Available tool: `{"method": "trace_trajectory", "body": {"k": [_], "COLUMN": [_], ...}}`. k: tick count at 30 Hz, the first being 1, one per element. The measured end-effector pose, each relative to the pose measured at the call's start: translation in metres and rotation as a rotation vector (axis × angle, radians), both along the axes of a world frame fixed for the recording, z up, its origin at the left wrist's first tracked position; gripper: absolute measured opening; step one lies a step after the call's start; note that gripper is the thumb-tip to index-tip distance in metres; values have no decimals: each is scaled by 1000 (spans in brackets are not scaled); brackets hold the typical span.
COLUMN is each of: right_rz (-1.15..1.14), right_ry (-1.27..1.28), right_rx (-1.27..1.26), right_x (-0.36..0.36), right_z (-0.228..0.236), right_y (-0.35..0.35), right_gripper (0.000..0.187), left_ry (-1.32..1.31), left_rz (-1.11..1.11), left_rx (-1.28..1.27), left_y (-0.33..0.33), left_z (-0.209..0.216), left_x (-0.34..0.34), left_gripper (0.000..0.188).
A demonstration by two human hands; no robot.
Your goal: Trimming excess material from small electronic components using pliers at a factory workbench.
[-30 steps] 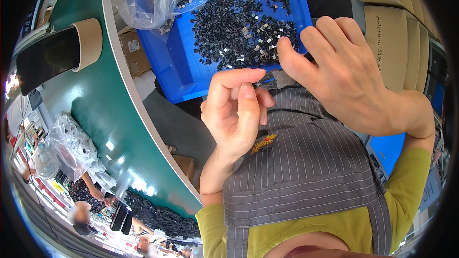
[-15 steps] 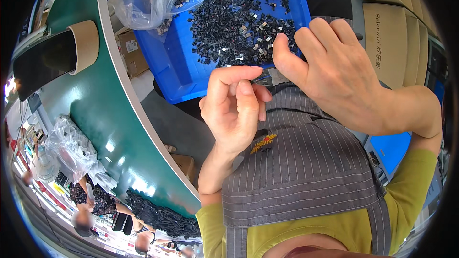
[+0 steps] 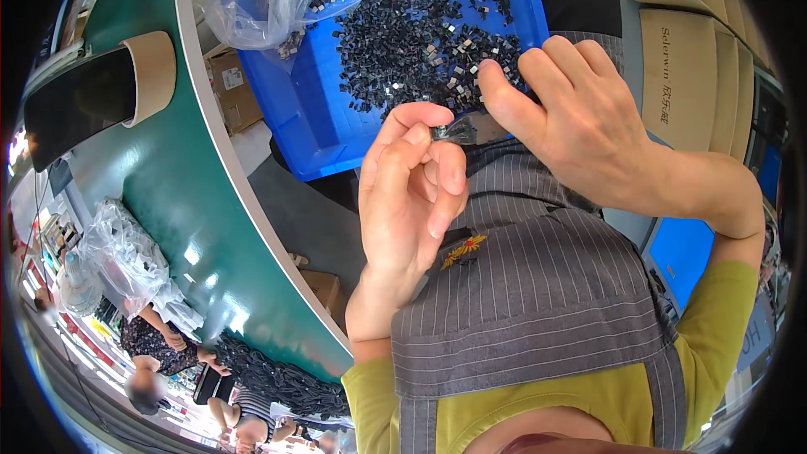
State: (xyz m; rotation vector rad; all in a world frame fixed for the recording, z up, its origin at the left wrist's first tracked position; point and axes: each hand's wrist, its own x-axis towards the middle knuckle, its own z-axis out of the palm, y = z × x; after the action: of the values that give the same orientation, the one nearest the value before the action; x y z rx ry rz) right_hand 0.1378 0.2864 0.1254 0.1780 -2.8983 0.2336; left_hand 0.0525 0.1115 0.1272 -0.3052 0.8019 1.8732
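Observation:
In front of my apron, my left hand has its thumb and forefinger closed on a small dark piece. My right hand is beside it on the right, fingers curled and thumb raised. A flat, greyish, partly see-through strip runs from beneath this hand toward the left fingertips; its far end is hidden by the right hand. Just beyond both hands, a blue tray holds a heap of tiny black pieces, some with shiny metal faces.
Clear plastic bags lie over the tray's far left part. To the left curves a green table with a dark-screened device and a pile of black parts. Cardboard boxes stand at right. Other people sit across the table.
My left hand has turned and risen slightly, and its thumb and forefinger have come together on the small dark piece. The right hand has barely shifted. Other people's arms have moved.

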Motion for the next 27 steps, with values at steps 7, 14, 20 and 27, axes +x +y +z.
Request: {"method": "trace_trajectory", "body": {"k": [7,14,20,27], "right_rz": [-23,85,0,-34], "right_ry": [-240,-711,-282,-72], "right_rx": [-499,-1042,-528,-333], "right_x": [2,4,7,5], "right_z": [5,10,11,8], "right_y": [1,2,0,-1], "right_gripper": [22,20,25,48], "left_ry": [312,631,711,782], "left_rz": [7,13,24,29], "left_rx": [47,-34,-54,-129], "left_y": [3,-1,-1,2], "left_z": [-3,-6,-3,0], "left_x": [8,14,16,20], "left_gripper": [22,22,20,25]}}
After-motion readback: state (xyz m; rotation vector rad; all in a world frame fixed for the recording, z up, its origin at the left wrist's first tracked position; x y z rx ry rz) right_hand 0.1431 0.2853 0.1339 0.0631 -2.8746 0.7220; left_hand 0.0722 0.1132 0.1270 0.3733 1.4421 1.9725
